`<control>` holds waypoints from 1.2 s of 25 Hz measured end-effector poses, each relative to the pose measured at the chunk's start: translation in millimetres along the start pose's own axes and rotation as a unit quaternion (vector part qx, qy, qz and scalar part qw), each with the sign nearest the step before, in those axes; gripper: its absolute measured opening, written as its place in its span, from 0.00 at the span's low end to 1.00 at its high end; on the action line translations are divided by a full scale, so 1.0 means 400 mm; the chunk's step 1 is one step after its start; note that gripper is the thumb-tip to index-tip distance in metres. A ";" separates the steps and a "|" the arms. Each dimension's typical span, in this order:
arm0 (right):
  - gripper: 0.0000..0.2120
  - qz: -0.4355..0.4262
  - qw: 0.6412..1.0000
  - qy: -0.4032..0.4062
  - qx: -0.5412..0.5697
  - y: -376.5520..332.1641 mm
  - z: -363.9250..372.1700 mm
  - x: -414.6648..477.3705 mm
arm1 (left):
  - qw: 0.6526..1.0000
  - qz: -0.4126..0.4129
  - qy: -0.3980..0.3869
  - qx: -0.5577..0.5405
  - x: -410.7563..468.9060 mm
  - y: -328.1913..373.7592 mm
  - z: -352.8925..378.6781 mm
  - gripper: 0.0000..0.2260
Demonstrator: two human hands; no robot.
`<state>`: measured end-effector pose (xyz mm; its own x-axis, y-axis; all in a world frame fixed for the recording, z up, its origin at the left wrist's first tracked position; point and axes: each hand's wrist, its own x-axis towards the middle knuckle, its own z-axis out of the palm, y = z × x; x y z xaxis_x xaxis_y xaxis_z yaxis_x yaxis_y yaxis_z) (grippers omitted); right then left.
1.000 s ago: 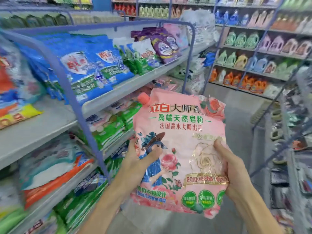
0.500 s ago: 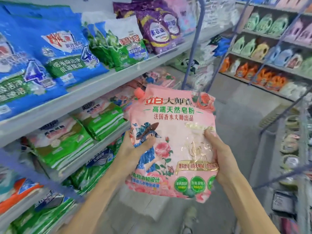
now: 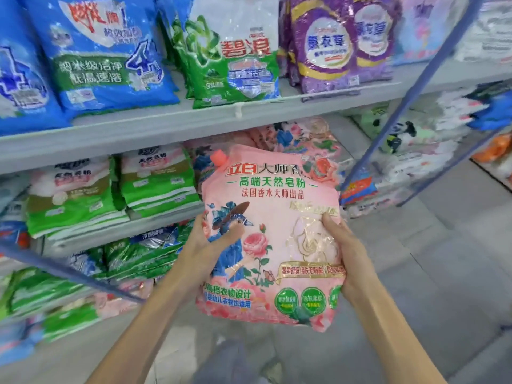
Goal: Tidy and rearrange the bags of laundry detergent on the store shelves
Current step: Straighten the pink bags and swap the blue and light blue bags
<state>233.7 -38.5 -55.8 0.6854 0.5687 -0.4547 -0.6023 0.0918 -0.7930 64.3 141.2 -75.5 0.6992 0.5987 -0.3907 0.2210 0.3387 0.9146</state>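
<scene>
Pink bag of detergent is held upright in mid-air w/ both hands, just in front of the middle shelf. Left hand grasps its left edge, thumb across the printed front. Right hand grasps the right edge, thumb tip on the front too. Fingers of both hands are behind the bag, hidden. Orange cap sits at the bag's top left corner.

Behind it, similar pink bags lie on the middle shelf, mostly covered by the held one, so count unclear. Left of those are flat stacks of green-and-white bags.

On the top shelf, blue bags lean upright, w/ the far-left one cut off by the frame edge. A green bag is beside them, then purple bags, tops cropped. Right of the purple ones the packs are blurred, print unreadable.

Lower green bags at left are heavily smeared.

A blue pole slants across the right side. Past it are white and blue packs, can't tell what they are.

Grey tiled floor of the aisle shows below and to the right. At bottom centre is a blurred dark shape, can't make it out.
</scene>
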 end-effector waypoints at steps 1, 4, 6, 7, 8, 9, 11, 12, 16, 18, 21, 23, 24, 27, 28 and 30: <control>0.20 0.012 1.000 -0.016 -0.008 -0.007 -0.004 0.038 | 1.000 -0.013 0.013 -0.006 0.017 -0.007 0.003 0.47; 0.22 0.036 0.997 -0.065 -0.020 -0.008 -0.012 0.131 | 0.998 -0.033 0.053 -0.026 0.068 -0.044 0.005 0.50; 0.22 0.041 0.995 -0.081 -0.035 0.004 -0.024 0.195 | 0.996 -0.043 0.075 -0.031 0.105 -0.072 0.004 0.49; 0.22 0.048 0.994 -0.090 -0.040 0.008 -0.030 0.228 | 0.995 -0.044 0.083 -0.037 0.122 -0.080 0.010 0.48; 0.23 0.048 0.993 -0.100 -0.041 0.010 -0.035 0.265 | 0.994 -0.039 0.089 -0.051 0.142 -0.090 0.012 0.46; 0.24 0.047 0.992 -0.103 -0.049 0.011 -0.037 0.302 | 0.992 -0.029 0.096 -0.073 0.162 -0.097 0.014 0.44; 0.24 0.027 0.992 -0.100 -0.067 -0.008 -0.035 0.385 | 0.989 0.006 0.094 -0.113 0.210 -0.086 0.024 0.42; 0.22 0.016 0.992 -0.097 -0.073 -0.022 -0.030 0.425 | 0.987 0.015 0.093 -0.127 0.237 -0.074 0.026 0.43; 0.23 0.004 0.983 -0.157 -0.099 -0.073 0.055 0.616 | 0.986 0.065 0.126 -0.086 0.393 0.017 -0.001 0.35; 0.17 -0.017 0.977 -0.191 -0.095 -0.086 0.113 0.708 | 0.984 0.072 0.154 -0.051 0.482 0.058 -0.034 0.28; 0.13 -0.047 0.969 -0.202 -0.138 -0.076 0.187 0.811 | 0.976 0.090 0.196 0.017 0.598 0.059 -0.072 0.19; 0.15 -0.082 0.955 -0.181 -0.221 -0.049 0.211 0.858 | 0.954 0.131 0.252 0.095 0.652 0.036 -0.067 0.16; 0.15 -0.101 0.940 -0.169 -0.277 -0.037 0.211 0.866 | 0.938 0.163 0.287 0.108 0.666 0.017 -0.055 0.13; 0.16 -0.162 0.882 -0.134 -0.422 -0.030 0.168 0.839 | 0.885 0.190 0.357 0.232 0.627 -0.034 -0.028 0.20; 0.21 -0.163 0.871 -0.139 -0.443 -0.023 0.146 0.821 | 0.890 0.185 0.321 0.266 0.607 -0.057 -0.030 0.26; 0.28 -0.146 0.869 -0.148 -0.449 -0.001 0.120 0.791 | 0.920 0.145 0.228 0.285 0.556 -0.079 -0.024 0.45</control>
<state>431.2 180.7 -179.8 0.5396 0.8260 -0.1628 0.2329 -0.3323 -0.9140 206.4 270.6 -192.3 0.4558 0.8901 -0.0056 0.4811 -0.2410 0.8429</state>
